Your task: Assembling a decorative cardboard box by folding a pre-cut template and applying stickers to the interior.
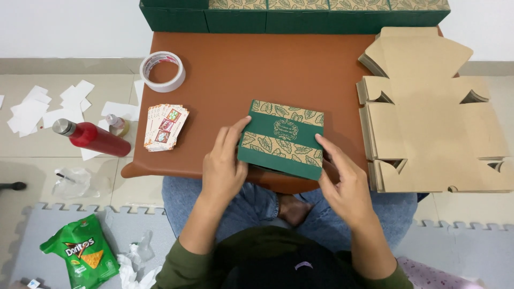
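A small folded box (282, 138), green with a leaf-patterned tan band and a round emblem, rests near the front edge of a low brown table (267, 69). My left hand (225, 160) grips the box's left side, thumb and fingers on its edge. My right hand (342, 176) touches the box's right side with its fingertips. Both hands hold the box between them.
A stack of flat brown cardboard box blanks (428, 118) lies on the right. A tape roll (162, 70) and a fan of printed cards (165, 126) sit at left. Finished green boxes (294, 13) line the far edge. A red bottle (93, 136), paper scraps and a green snack bag (83, 257) lie on the floor.
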